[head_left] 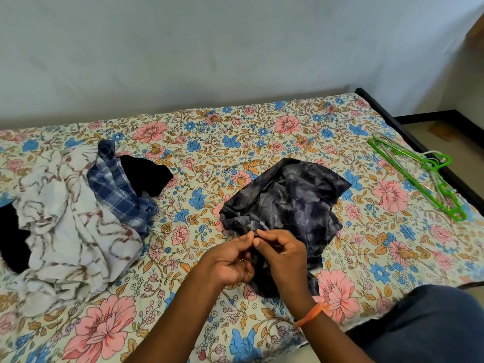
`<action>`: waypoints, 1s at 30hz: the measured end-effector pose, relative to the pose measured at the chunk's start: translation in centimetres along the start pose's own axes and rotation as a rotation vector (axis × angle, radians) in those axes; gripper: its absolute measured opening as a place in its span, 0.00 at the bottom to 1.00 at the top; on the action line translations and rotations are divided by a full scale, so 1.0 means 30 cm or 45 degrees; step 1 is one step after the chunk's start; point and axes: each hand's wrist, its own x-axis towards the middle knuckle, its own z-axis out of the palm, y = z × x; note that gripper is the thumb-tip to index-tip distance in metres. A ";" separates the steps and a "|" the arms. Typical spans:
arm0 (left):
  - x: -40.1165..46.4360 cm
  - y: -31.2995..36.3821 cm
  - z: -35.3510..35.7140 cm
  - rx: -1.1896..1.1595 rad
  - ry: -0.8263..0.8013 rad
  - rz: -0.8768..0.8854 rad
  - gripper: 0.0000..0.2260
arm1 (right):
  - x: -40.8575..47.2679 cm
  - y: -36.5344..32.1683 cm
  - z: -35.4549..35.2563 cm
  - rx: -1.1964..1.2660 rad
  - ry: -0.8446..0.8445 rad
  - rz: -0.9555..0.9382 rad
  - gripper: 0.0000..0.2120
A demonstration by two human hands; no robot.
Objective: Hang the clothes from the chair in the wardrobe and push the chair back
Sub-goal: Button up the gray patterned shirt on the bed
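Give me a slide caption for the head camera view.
Both hands pinch a dark tie-dye garment on a floral bed; green hangers nearby.

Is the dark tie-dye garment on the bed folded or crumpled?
Crumpled: the dark tie-dye garment lies bunched in uneven creases, and both hands pinch its near edge.

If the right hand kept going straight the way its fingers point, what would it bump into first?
Its fingers point left, so the right hand would probably meet the left hand first; both pinch the dark shirt there.
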 end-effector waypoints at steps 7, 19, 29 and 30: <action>-0.031 0.017 0.021 0.186 0.039 0.124 0.09 | 0.024 -0.011 -0.014 -0.010 -0.066 0.087 0.09; -0.027 -0.027 0.033 0.453 0.047 0.500 0.09 | 0.031 -0.026 -0.042 -0.161 -0.134 -0.015 0.11; -0.022 -0.034 0.014 0.905 0.272 1.003 0.07 | 0.032 -0.041 -0.058 0.346 -0.209 0.351 0.12; -0.023 -0.033 0.008 0.913 0.274 1.019 0.06 | 0.033 -0.038 -0.057 0.327 -0.191 0.346 0.12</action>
